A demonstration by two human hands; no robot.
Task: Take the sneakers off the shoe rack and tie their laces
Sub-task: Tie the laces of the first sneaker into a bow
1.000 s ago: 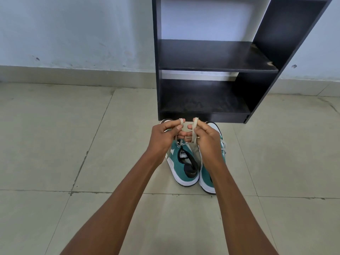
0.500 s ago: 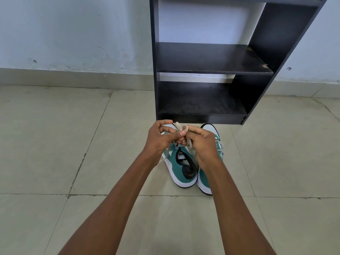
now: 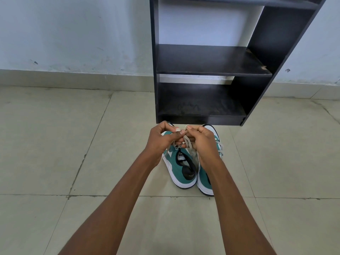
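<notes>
Rack (image 3: 211,60): shelves bare.
Shoes (image 3: 182,170): on floor, just before rack.
Left hand (image 3: 161,142): pinches lace (image 3: 186,142).
Right hand (image 3: 204,142): pinches lace too.

We see an evenly lit, bright scene in soft daylight, with no glare on the tiled floor (image 3: 55,144) and only faint shadows beside the sneakers (image 3: 185,170). The wide lens bends the shoe rack (image 3: 211,61) outward toward the top edge, and everything stays in sharp focus.
</notes>
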